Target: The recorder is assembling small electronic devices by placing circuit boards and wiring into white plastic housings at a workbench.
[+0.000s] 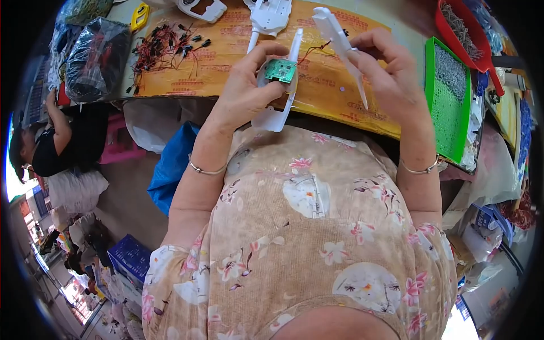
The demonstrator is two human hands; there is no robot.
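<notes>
My left hand [249, 85] is closed on a white plastic housing half [276, 118], its thumb by a green circuit board [280, 71] that sits against the housing. To the right, my right hand [388, 68] pinches a second white plastic shell [335, 39], held tilted above the table. Dark red and black wires [310, 53] run between the board and this shell. Farther back on the table lie a white housing piece [271, 16] and another white shell [205, 8].
Loose red and black wire leads [170, 48] lie at the left beside a black bag [97, 59]. A yellow tool [140, 16] is behind them. At right are a green tray [447, 127] of small metal parts and a red scoop [492, 54] of screws. Another person [62, 136] sits far left.
</notes>
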